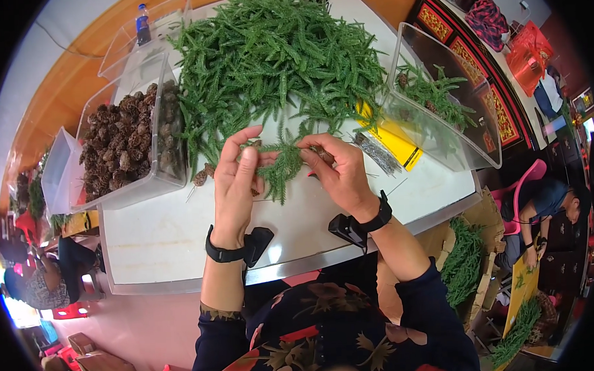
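Both hands meet over the white table (180,237), working the same small green sprig (281,165): the left hand (236,181) pinches its left end between thumb and fingers, and the right hand (339,170) closes its fingertips on the right end, beside the top of the sprig, so the two sit close together with the sprig hanging down between them. Each wrist wears a black band with a small black device clipped on. Just behind the hands lies a big heap of green fir-like branches (278,54). Left of the left hand stands a clear plastic bin full of brown pine cones (126,143), and a loose pine cone (200,177) lies on the table just beside that hand. Right of the right hand, a bundle of thin wires (375,152) rests on a yellow packet (394,141), and beyond it a clear bin (439,106) holds more greenery.
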Demonstrator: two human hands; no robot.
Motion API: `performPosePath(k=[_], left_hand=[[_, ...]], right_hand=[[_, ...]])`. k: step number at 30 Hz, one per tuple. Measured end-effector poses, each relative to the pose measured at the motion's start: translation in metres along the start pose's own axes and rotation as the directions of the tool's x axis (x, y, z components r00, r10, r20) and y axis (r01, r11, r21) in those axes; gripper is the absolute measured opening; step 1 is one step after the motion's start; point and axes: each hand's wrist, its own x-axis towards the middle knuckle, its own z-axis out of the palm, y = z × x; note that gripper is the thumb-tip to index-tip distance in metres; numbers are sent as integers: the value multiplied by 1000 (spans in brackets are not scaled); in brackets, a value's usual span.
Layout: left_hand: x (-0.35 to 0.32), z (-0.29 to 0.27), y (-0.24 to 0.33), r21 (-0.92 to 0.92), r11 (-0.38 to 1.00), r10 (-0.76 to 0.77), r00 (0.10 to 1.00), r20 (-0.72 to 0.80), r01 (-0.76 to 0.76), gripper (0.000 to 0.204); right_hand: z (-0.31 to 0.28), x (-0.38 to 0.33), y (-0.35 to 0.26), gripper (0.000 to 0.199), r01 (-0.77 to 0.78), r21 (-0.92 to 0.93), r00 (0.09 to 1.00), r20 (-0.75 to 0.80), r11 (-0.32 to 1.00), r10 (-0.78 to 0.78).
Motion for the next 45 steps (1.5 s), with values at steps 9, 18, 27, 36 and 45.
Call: performPosePath(k=[9,18,27,36,45], left_hand=[[5,-17,-20,229,973,12,991,135,-43,39],[7,-13,-19,-121,987,-97,992,81,107,32],[8,-8,-34,83,996,20,994,103,-29,21],[6,-3,-29,339,931,169,983,-68,-137,17],[4,2,-25,248,958,169,982,-87,-143,14]], right_hand=[[5,-5,0,12,7,4,992,-128,1000,-7],[2,-3,-8,9,-122,30,963,-239,992,126],[4,-2,-8,9,-263,258,913,-246,930,326],[-4,-12,-27,12,-127,-20,984,-126,992,123],[8,-13,-29,13,7,-433,998,59,901,21]])
